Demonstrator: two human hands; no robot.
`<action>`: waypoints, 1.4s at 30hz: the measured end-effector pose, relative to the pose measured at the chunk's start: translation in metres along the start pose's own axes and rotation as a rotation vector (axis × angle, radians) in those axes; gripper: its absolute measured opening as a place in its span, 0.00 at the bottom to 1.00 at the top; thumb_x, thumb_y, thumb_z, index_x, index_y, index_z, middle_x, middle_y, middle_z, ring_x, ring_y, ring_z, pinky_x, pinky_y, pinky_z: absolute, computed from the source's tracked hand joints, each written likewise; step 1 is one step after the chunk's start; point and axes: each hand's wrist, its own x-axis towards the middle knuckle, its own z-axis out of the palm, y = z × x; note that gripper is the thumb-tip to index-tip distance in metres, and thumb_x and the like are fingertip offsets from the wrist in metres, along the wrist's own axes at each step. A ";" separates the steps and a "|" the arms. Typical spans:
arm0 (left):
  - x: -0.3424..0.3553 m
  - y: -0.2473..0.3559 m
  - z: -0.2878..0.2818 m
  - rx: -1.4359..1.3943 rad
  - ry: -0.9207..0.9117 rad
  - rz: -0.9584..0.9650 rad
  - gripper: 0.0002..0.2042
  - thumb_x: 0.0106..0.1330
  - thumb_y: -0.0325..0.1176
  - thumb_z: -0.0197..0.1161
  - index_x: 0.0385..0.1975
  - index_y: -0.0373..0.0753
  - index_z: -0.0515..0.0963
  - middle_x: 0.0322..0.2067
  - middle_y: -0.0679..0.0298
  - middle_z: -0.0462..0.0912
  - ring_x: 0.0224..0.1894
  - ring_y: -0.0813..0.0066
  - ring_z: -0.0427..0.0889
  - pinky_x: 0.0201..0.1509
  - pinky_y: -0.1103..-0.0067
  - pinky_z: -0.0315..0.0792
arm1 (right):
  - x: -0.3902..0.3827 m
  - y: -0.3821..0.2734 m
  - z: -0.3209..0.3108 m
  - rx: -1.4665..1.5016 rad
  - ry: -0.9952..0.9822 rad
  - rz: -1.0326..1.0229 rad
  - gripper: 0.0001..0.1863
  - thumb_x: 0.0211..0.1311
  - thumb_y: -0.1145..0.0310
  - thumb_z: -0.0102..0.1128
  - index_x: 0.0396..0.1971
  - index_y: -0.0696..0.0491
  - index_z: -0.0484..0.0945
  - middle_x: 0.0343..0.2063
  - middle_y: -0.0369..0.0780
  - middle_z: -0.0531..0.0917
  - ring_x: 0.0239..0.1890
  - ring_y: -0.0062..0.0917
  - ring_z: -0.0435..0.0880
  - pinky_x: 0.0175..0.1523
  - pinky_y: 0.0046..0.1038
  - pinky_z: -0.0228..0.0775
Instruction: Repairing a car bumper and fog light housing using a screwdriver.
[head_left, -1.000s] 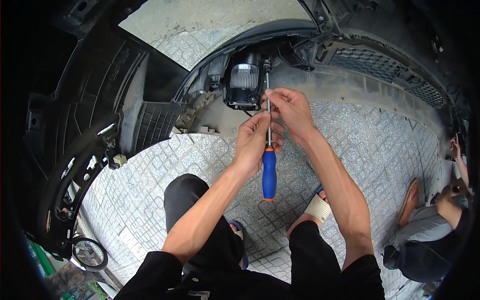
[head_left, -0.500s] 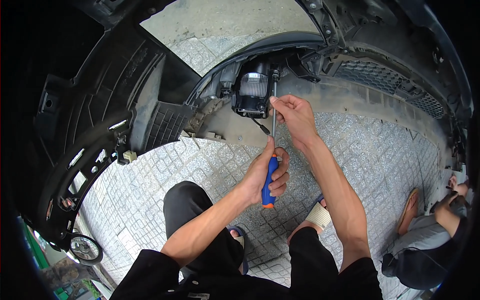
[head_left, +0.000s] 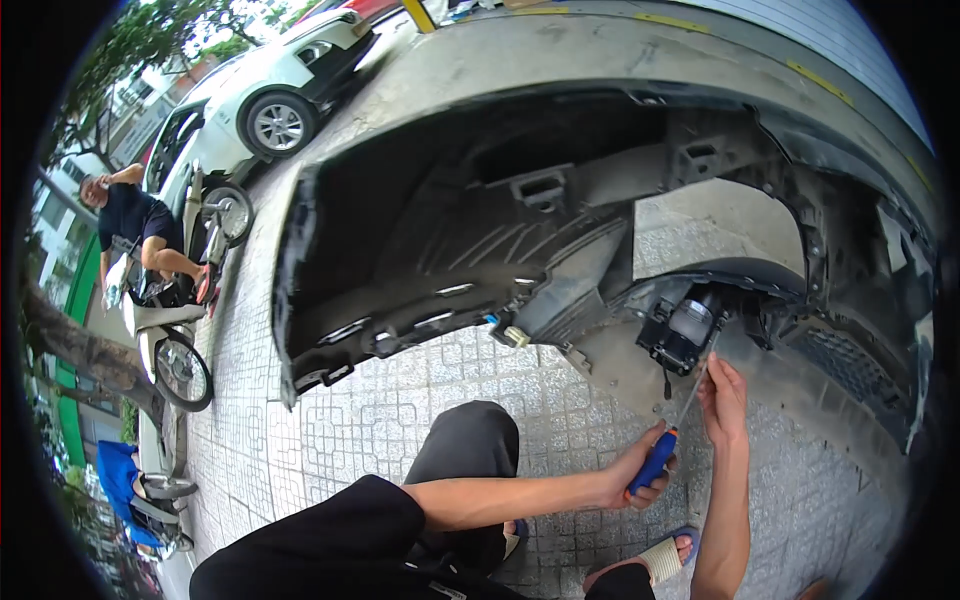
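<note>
My left hand is wrapped round the blue handle of a screwdriver with orange ends. Higher up the tool, my right hand pinches its long metal shaft between thumb and fingers. The shaft runs up to the right side of a black lamp unit with a finned metal body; the tip's exact contact is too small to make out. A short cable with a black plug hangs below the lamp. That lamp sits in the inner side of a large black car bumper, beside a wide opening.
Patterned paving lies under my feet. A pale connector is on the bumper's lower edge, and a honeycomb grille is at right. Far left, a person sits on a parked motorbike, near a white car.
My view has swung left and up, so the bumper and hands appear farther right. Both hands keep hold of the screwdriver beside the lamp.
</note>
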 end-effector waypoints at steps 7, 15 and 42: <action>0.006 -0.032 -0.012 0.642 0.441 0.469 0.30 0.67 0.63 0.51 0.42 0.35 0.70 0.21 0.65 0.71 0.16 0.77 0.73 0.18 0.78 0.68 | 0.005 0.019 -0.018 0.000 0.039 -0.108 0.10 0.69 0.61 0.59 0.28 0.49 0.78 0.19 0.27 0.74 0.20 0.10 0.69 0.26 0.15 0.57; -0.010 -0.018 -0.005 -0.056 -0.262 0.029 0.24 0.72 0.53 0.48 0.36 0.33 0.75 0.24 0.64 0.74 0.18 0.77 0.69 0.22 0.80 0.66 | 0.005 -0.015 0.009 -0.077 0.050 -0.094 0.10 0.68 0.63 0.60 0.27 0.49 0.77 0.21 0.28 0.79 0.24 0.10 0.73 0.30 0.17 0.60; -0.017 -0.050 -0.015 0.469 0.027 0.477 0.19 0.67 0.38 0.63 0.45 0.25 0.73 0.35 0.55 0.82 0.36 0.69 0.84 0.41 0.75 0.78 | 0.023 -0.015 -0.023 -0.324 -0.101 -0.041 0.12 0.69 0.59 0.57 0.27 0.49 0.77 0.17 0.27 0.75 0.14 0.08 0.64 0.18 0.16 0.48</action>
